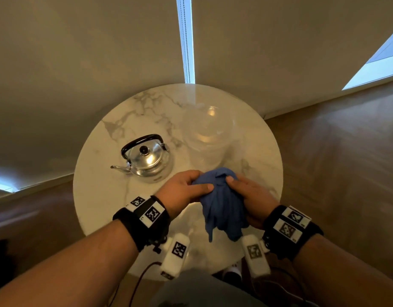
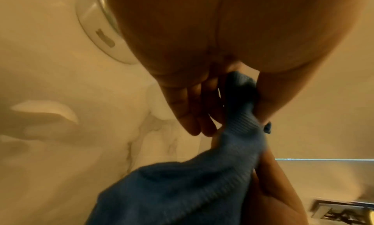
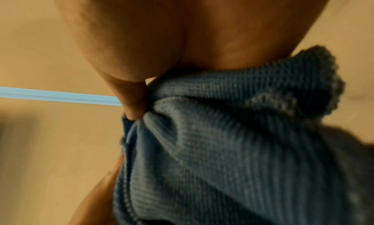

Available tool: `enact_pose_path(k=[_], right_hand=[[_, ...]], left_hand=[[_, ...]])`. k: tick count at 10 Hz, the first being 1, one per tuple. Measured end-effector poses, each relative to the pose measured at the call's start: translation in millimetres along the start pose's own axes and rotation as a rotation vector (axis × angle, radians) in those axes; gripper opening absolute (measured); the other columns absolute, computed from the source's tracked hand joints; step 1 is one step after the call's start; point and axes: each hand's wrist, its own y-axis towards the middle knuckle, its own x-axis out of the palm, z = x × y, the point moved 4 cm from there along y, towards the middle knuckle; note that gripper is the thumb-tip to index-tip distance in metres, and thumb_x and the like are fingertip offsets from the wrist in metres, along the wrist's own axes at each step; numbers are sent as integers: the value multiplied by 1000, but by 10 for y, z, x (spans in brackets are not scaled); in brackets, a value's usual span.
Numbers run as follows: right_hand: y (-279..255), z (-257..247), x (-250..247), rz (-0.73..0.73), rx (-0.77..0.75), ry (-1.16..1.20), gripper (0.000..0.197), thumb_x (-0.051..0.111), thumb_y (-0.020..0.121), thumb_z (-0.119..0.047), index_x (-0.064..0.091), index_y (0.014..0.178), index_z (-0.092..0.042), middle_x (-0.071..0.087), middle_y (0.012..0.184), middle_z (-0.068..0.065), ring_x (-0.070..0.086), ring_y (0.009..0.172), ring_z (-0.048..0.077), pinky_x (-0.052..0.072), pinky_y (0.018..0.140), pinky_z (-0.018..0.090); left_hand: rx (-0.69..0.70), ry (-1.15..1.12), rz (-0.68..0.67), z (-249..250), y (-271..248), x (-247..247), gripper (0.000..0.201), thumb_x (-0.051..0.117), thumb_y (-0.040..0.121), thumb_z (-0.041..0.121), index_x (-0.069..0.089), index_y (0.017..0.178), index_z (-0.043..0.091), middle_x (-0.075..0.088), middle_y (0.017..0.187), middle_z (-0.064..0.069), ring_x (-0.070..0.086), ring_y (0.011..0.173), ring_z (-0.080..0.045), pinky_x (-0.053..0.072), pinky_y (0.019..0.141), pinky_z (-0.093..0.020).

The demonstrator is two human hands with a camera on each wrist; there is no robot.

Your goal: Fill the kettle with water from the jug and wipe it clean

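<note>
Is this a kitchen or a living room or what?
Probably a room in a home, maybe a living room corner. There's a small round marble table on a wooden floor, pulled-down window blinds, and a metal kettle. No sink or stove shows.

On the worktop (image 1: 98, 196) the kettle (image 1: 146, 157) stands left of the jug (image 1: 207, 134), the cloth (image 1: 222, 204) above the near edge.

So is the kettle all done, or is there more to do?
Filling looks done, though no water shows: the kettle sits lidded on the marble table, the clear jug upright behind it. Now the left hand and right hand bunch the blue cloth, clear of the kettle. Wiping is left.
</note>
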Motion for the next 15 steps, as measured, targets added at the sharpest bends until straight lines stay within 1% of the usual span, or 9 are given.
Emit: enact_pose_path(k=[2,3,5,6,7,10,12,14,15], right_hand=[[-159,368,-894,-50,193,-438,84,97,60,-41,56,131,-29,72,122,-1,71,108,19,57,95,46],[-245,619,-1380,-11,271,-636,79,95,61,-41,57,129,-27,71,120,-2,71,105,16,58,94,44],[-177,750,-1765,137,234,-565,44,75,91,-23,52,128,-19,67,118,1,69,98,16,61,76,30],[-6,748,-1752,236,222,-410,51,71,92,-18,47,137,-24,63,131,4,66,110,24,58,93,46],[85,718,-1755,297,187,-605,56,65,93,-14,43,145,-19,62,126,1,60,103,19,52,91,37],[-121,622,-1786,448,-13,-1007,49,70,89,-19,53,135,-15,57,129,6,56,109,23,49,91,35],[-144,942,-1617,67,-9,-1487,43,57,92,-23,58,135,-21,49,139,1,47,126,24,42,106,34],[-188,834,-1634,-83,114,-1472,58,61,95,-36,44,150,-27,35,155,-3,41,139,20,34,115,31],[-381,743,-1585,7,62,-1322,48,68,93,-24,50,126,-54,50,145,-3,48,137,20,38,109,27]], left_hand=[[-74,-41,240,-375,358,649,9,60,102,8,65,108,7,74,101,-15,73,86,-25,62,67,-34],[-170,65,312,-773,608,841,17,62,102,20,64,116,11,73,115,-21,72,100,-37,63,84,-54],[-134,171,360,-979,1153,872,26,68,78,50,70,102,44,75,111,-9,72,106,-35,58,95,-59],[-129,82,434,-956,1399,773,49,79,78,42,62,124,40,70,127,-12,69,115,-34,56,102,-56],[-201,311,484,-956,1341,825,72,78,88,26,43,149,14,59,143,-7,63,124,-29,51,107,-40],[33,1369,-95,-1415,739,1511,58,63,88,30,54,144,18,42,153,-6,42,135,-33,45,107,-43],[52,1412,-180,-1433,525,1365,69,63,89,36,44,153,21,37,163,-3,35,145,-28,37,118,-42],[-119,1242,-21,-1659,-326,693,48,56,91,37,58,138,34,57,145,5,49,137,-19,44,111,-32],[-300,1066,41,-1769,-975,282,29,53,93,40,65,118,51,64,137,6,59,127,-16,45,106,-25]])
